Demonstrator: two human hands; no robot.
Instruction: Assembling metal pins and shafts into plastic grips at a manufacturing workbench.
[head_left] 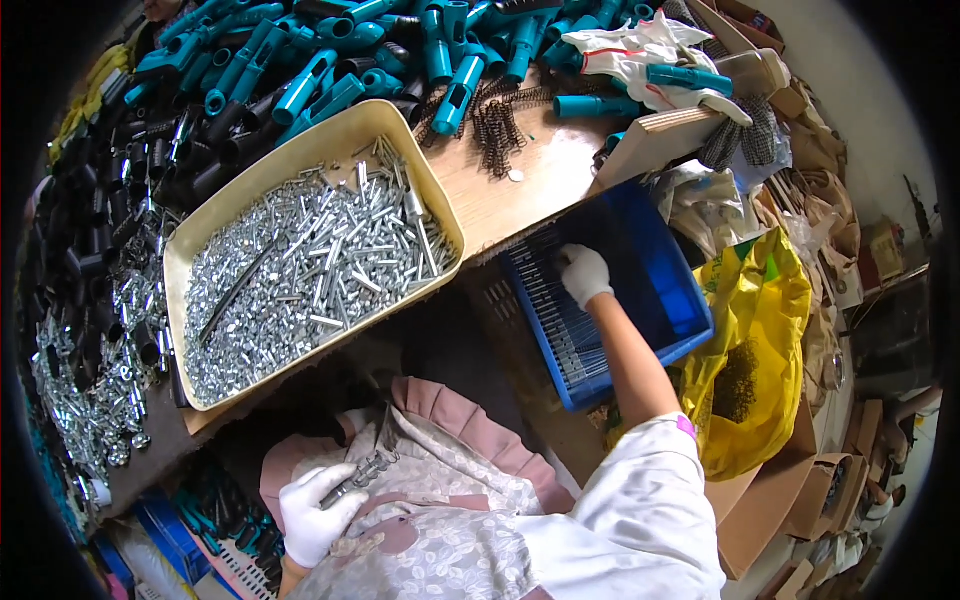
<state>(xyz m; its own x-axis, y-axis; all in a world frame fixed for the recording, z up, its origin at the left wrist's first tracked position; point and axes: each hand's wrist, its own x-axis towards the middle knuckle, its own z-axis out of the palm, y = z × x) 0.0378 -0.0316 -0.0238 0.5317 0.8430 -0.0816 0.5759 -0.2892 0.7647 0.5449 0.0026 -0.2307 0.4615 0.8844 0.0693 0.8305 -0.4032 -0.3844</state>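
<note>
My left hand [318, 508], in a white glove, is closed around a few ridged, dark silver metal parts [364, 474] just above my lap. Their exact kind is hard to make out. My right hand [584, 276], also gloved in white, reaches into a blue plastic crate [640, 355]. Its fingers are curled at a row of thin metal rods [556, 325] lined along the crate's left side. Whatever lies between those fingertips is hidden. A patterned apron [440, 545] with a pink ruffle covers my lap.
A cream tray [450, 215] full of small metal pins and nuts stands on the wooden table [490, 205]. Teal plastic housings [460, 90] and coil springs [497, 125] lie behind it. Black parts heap at left. A yellow bag [770, 350] and cardboard boxes [770, 500] stand right.
</note>
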